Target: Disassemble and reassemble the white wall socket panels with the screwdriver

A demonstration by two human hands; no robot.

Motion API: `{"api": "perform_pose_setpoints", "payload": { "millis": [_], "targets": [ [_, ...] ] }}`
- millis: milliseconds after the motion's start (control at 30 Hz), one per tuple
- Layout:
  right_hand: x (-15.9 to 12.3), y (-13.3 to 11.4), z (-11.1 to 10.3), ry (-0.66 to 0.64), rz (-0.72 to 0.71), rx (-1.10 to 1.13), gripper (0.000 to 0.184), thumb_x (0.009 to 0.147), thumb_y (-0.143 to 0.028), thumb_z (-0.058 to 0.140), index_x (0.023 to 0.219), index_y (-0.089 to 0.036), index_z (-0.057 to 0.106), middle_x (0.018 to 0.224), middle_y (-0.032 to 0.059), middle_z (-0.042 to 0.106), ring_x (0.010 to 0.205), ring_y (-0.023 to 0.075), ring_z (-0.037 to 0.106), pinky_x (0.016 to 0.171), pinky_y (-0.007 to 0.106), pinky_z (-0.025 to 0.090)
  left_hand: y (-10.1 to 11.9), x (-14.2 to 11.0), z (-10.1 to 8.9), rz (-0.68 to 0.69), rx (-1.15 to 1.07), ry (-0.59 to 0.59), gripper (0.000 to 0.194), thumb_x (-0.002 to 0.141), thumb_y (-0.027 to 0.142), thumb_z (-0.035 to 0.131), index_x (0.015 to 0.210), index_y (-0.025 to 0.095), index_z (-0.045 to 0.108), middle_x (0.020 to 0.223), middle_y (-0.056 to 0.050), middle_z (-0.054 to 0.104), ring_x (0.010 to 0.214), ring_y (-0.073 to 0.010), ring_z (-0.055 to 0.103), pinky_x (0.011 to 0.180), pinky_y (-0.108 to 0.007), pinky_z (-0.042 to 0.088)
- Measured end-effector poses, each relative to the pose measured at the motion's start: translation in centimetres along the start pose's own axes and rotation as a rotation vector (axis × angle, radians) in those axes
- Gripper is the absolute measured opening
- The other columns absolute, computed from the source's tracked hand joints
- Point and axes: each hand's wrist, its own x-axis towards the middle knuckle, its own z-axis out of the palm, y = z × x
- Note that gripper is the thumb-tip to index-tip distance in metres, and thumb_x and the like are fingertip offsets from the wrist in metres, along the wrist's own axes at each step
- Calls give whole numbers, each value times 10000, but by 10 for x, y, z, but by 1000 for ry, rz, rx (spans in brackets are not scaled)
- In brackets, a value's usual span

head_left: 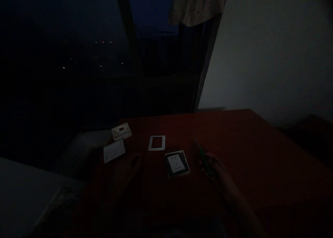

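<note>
The scene is very dark. My right hand [214, 168] is closed around the green handle of a screwdriver [201, 154], whose thin shaft points up and away to the left. Just left of it a white wall socket [177, 163] in a dark frame lies flat on the red table [247, 144]. My left hand [131, 167] rests on the table to the socket's left, dim, with its fingers seeming to lie flat and nothing in them. A white empty cover frame [156, 143] lies just beyond the socket.
Two more white plates lie at the table's left edge: a switch plate [114, 150] and a smaller one [121, 131] behind it. A pale cushion or bedding [33, 193] fills the lower left. A dark window and a white wall stand behind the table.
</note>
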Motion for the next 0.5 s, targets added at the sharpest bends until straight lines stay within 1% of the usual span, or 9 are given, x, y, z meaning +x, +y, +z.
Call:
{"api": "perform_pose_setpoints", "payload": {
  "millis": [33,133,233,367,400,500],
  "targets": [
    [0,1,0,2,-3,-15,376,712,-443,718,1038,-277,629,922,29,731,763,193,661,708,308,473,-9,-3,-3,-29,15,40,235,863,330,423,914,229,629,999,-32,700,941,-221,655,875,-334,501],
    [0,2,-1,13,-9,-63,392,713,-478,710,1036,-271,629,906,29,729,759,188,654,705,299,467,-27,-13,-7,-74,46,98,266,867,375,421,934,231,635,1027,-44,701,968,-245,649,890,-370,502],
    [-2,1,-1,16,-20,-86,406,712,-489,706,1040,-262,628,921,38,724,804,206,656,728,312,469,-35,-21,-3,-81,73,87,256,852,360,438,956,239,638,1071,-48,694,1005,-253,637,923,-396,486],
    [-3,1,-1,33,-8,-86,396,730,-490,692,1054,-277,612,918,29,726,803,203,654,730,310,466,-34,-28,3,-87,85,20,261,861,339,434,996,253,640,1095,-34,683,1021,-244,631,932,-398,480],
    [-3,1,0,24,-8,-93,385,743,-486,683,1058,-280,607,914,25,727,793,195,650,734,304,464,-33,-28,3,-77,76,29,263,864,343,436,1001,248,639,1105,-38,676,1034,-242,624,939,-392,476],
    [-5,1,1,7,-20,-112,371,765,-475,668,1073,-280,597,931,25,726,815,190,646,754,296,461,-22,-29,4,-48,71,113,253,872,365,454,991,229,631,1117,-64,650,1075,-255,594,980,-400,445]
  ]
}}
